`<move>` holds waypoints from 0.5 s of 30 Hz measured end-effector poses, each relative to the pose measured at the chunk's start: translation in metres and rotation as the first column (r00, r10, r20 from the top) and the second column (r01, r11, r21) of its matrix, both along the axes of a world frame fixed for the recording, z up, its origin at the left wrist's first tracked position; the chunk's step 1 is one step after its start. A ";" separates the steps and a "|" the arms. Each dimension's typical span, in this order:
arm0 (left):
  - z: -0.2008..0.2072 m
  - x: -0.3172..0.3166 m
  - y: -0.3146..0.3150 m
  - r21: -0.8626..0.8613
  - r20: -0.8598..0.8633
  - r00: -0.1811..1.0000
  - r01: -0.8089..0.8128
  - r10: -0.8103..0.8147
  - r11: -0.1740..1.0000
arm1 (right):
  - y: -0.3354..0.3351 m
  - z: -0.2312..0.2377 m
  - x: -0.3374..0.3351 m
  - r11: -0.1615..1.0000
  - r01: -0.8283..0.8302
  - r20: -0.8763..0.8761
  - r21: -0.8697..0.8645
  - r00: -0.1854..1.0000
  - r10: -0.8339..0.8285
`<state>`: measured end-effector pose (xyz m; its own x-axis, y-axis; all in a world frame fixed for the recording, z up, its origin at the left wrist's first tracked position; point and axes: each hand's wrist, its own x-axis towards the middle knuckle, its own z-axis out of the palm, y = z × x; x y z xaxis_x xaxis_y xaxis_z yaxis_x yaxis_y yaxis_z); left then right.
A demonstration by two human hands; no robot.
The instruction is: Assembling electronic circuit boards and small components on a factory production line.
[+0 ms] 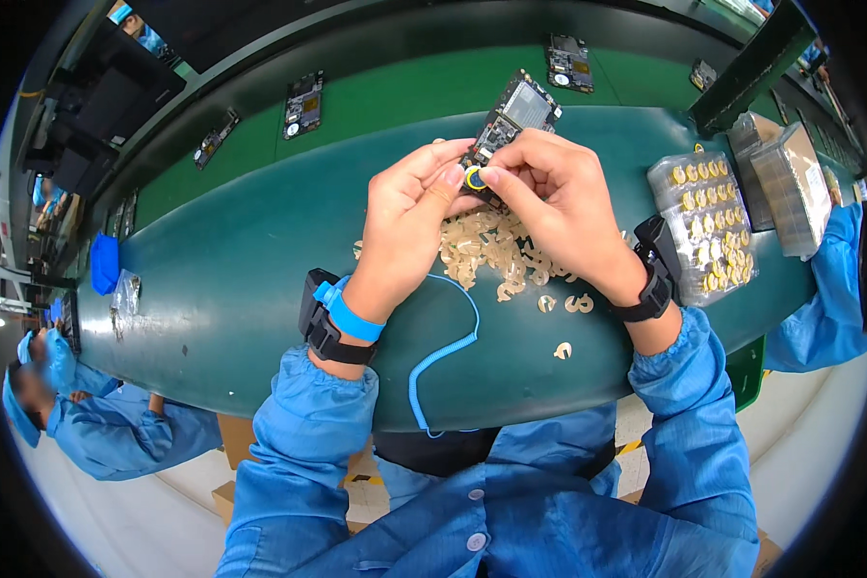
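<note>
Both hands hold a small black circuit board [512, 120] above the dark green bench. My left hand [409, 217] grips its lower left side. With its thumb and forefinger my right hand [559, 197] pinches a small round yellow-rimmed part [474, 177] against the board's lower end. Under the hands lies a pile of small pale curved backing pieces [482, 249]. A blue coiled cord [445, 352] runs from the blue strap on my left wrist.
A clear tray of several round gold parts [708, 226] lies at the right, with stacked trays [785, 178] beyond it. More circuit boards [303, 104] ride the green conveyor behind. Another person in blue [87, 419] works at the left, another blue sleeve [828, 308] at the right.
</note>
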<state>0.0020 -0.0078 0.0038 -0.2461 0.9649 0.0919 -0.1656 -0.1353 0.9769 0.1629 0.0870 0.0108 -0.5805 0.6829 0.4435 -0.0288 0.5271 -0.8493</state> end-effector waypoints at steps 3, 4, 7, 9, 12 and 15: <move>-0.001 0.002 0.002 0.018 -0.020 1.000 0.005 -0.005 1.000 | -0.001 0.001 0.001 0.998 0.020 0.010 0.063 1.000 -0.021; -0.001 0.002 0.001 0.016 -0.019 1.000 0.007 -0.007 1.000 | -0.002 0.001 0.001 0.998 0.023 0.011 0.060 1.000 -0.023; 0.001 0.004 -0.001 0.019 -0.037 0.999 -0.012 0.013 1.000 | -0.002 0.004 0.001 0.992 0.017 0.035 0.122 0.999 -0.021; 0.001 0.005 -0.001 0.016 -0.034 0.999 -0.009 0.010 1.000 | -0.002 0.004 0.002 0.990 0.029 0.056 0.138 0.998 -0.037; 0.001 0.005 -0.001 0.031 -0.063 0.998 -0.010 0.012 0.999 | -0.002 0.006 0.003 0.988 0.028 0.063 0.151 0.997 -0.038; 0.003 0.007 -0.001 0.075 -0.082 0.997 -0.001 0.007 0.997 | -0.001 0.006 0.002 0.991 0.022 0.056 0.132 0.998 -0.030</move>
<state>0.0092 -0.0085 0.0073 -0.2383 0.9536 0.1838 -0.0848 -0.2089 0.9742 0.1651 0.0856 0.0166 -0.5904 0.6359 0.4970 0.0329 0.6343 -0.7724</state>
